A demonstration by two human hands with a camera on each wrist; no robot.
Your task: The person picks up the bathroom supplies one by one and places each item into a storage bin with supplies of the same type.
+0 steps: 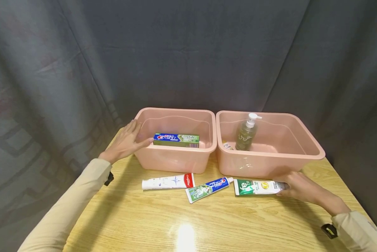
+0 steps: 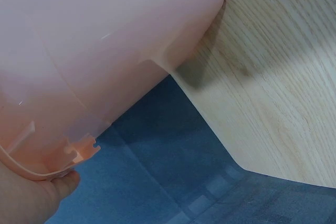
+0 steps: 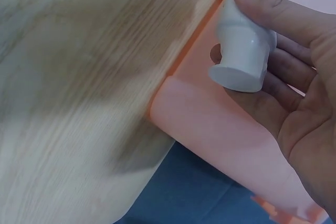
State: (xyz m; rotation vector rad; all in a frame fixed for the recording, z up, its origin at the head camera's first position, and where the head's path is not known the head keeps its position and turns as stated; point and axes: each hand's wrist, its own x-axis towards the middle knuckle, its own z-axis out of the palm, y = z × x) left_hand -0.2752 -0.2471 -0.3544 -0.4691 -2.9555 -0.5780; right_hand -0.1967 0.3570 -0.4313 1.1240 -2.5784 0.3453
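I have the right hand (image 1: 306, 189) pinching the green-and-white tube (image 1: 259, 187) by its cap end at lower right, its length running leftward from those fingers, the left hand (image 1: 125, 142) spread on the left bin (image 1: 172, 161).

"Crest" reads on the toothpaste box (image 1: 176, 140) and the blue-and-green toothpaste tube (image 1: 208, 190), "Colgate" on the white-and-red toothpaste tube (image 1: 168, 182), "fe" on the green-and-white toothpaste tube (image 1: 257, 187).

The left forearm (image 1: 69, 206) extended obliquely forward, the left hand (image 1: 126, 141) lying with fingers outstretched and thumb set apart, while the right forearm (image 1: 358, 227) angled inward and the right hand (image 1: 301, 189) opposed its thumb to curled fingers in a grip.
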